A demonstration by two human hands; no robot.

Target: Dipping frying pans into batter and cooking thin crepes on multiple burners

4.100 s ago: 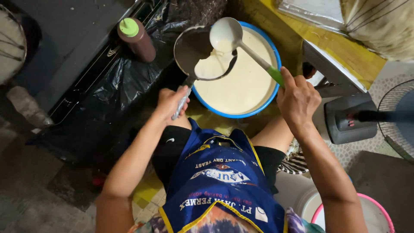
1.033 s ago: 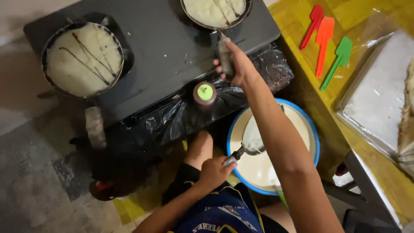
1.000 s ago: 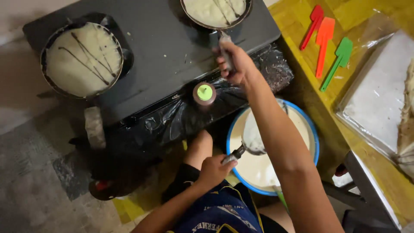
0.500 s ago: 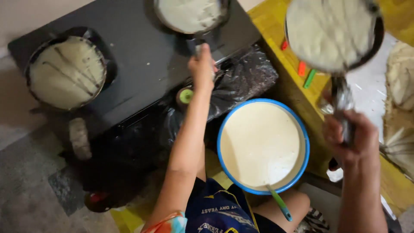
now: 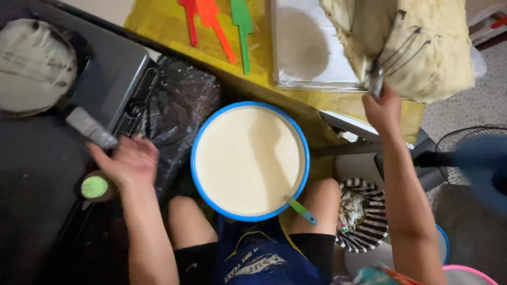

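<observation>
Stove top (image 5: 47,174), dark, left of frame; one pan (image 5: 34,66) on it holds a pale round crepe, apparently cooking. Batter basin (image 5: 250,161), blue-rimmed, between the knees, nearly full, green ladle handle (image 5: 302,210) sunk at its rim: much batter left. Pile of finished crepes (image 5: 422,47) on the yellow table (image 5: 158,31), upper right. Right hand (image 5: 383,108), fingers wrapped tight on a second pan's handle (image 5: 376,79), tips that pan over the pile; release looks under way. Left hand (image 5: 127,161), fingers loosely curled, just beside the first pan's handle (image 5: 91,127); contact unclear. Green-capped bottle (image 5: 95,187) next to it.
</observation>
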